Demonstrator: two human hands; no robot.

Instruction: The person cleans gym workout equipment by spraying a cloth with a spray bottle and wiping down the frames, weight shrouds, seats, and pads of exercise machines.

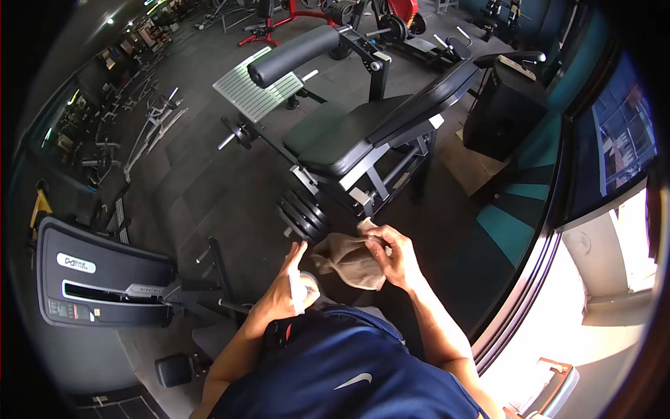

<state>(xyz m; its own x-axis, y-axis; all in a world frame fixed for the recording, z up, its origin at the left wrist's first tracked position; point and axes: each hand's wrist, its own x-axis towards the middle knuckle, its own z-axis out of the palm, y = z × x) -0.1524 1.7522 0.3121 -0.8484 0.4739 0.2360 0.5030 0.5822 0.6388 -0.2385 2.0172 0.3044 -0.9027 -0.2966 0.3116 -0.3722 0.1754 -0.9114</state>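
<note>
My right hand (396, 257) pinches the upper edge of a beige cloth (347, 260), which hangs down in loose folds in front of my body. A small corner of the cloth sticks up above the fingers. To its left, my left hand (280, 297) is closed around a white and clear object (298, 293) that looks like a spray bottle, mostly hidden by the hand. One finger of that hand points forward. Just beyond the hands, black weight plates (302, 215) sit on the low bar of a padded bench machine (335, 143).
The bench machine has a black roller pad (293, 56) and a ribbed metal footplate (259, 85). Left of me stands a grey machine panel (105, 272). A black speaker-like box (504, 108) is at the right, near a window frame (520, 297). More gym equipment fills the back.
</note>
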